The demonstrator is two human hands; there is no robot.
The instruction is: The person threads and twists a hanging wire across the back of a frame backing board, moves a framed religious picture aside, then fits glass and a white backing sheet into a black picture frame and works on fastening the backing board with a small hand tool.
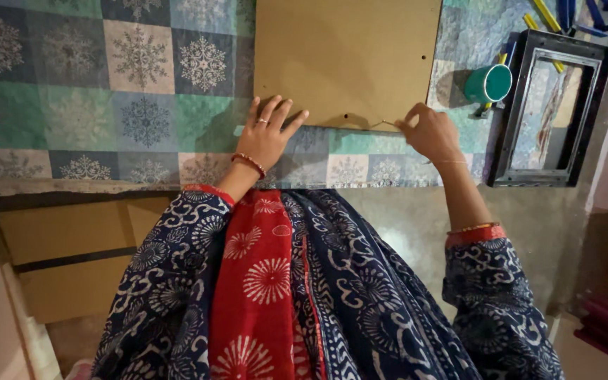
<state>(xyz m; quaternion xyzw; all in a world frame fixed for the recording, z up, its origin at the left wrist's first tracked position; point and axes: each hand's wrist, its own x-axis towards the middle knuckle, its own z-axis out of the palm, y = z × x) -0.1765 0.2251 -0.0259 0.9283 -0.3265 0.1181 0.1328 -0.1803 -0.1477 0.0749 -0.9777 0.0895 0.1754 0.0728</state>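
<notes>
A tan flat board [346, 56] with small holes lies on a table covered by a patchwork snowflake cloth [107, 84]. My left hand [267, 134] rests flat with spread fingers on the board's near left corner. My right hand [427, 131] is at the board's near edge, fingers pinched on a thin wire or needle [387, 123] that pokes toward a hole in the board. Bangles and blue patterned sleeves cover both wrists and arms.
A teal cup [488, 83] lies on its side to the right of the board. Beside it sits a black rectangular frame [550, 112], with yellow and blue tools [564, 17] beyond. Brown drawers [72, 253] stand below the table at left.
</notes>
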